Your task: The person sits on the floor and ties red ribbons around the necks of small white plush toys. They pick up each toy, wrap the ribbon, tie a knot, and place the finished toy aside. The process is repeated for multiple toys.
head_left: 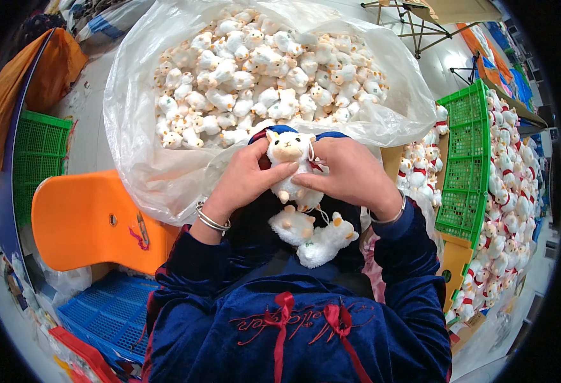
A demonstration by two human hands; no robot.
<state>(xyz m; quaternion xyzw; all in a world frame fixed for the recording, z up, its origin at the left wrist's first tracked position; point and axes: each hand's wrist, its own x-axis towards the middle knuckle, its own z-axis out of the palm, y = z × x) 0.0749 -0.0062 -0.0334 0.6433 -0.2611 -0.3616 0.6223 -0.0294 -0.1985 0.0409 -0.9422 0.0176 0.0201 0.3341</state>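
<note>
Between my two hands, over my lap, is a small white plush sheep with a tan muzzle, its head toward the far side. My left hand is closed on its left side, the thumb across its belly. From the other side my right hand grips it, the thumb meeting the left one. A bit of red ribbon and a white cord show at its neck by my right fingers. Two more plush sheep lie on my lap just below: one plush sheep partly covered, another plush sheep on its side.
Ahead lies a large clear plastic bag heaped with white plush toys. An orange chair stands at left, holding small snips. At right, a green crate adjoins many plush toys with red ribbons. A blue crate sits lower left.
</note>
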